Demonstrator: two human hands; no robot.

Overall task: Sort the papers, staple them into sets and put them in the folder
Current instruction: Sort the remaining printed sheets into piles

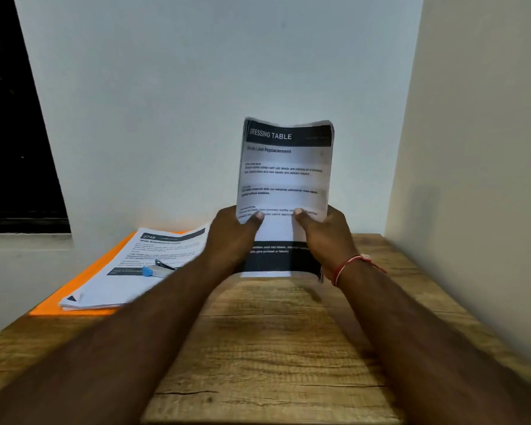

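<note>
Both hands, left hand (232,233) and right hand (325,234), pinch a paper bundle (285,179) upright above table (273,348), squaring it; next needs stapler (160,269) on far-left stack (135,271).

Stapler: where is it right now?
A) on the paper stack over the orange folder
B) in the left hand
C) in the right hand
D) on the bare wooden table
A: the stapler lies on the paper stack, which rests on the orange folder.

Wooden table (273,348) in a corner of pale walls (166,102); dark window (10,118) at left.
</note>
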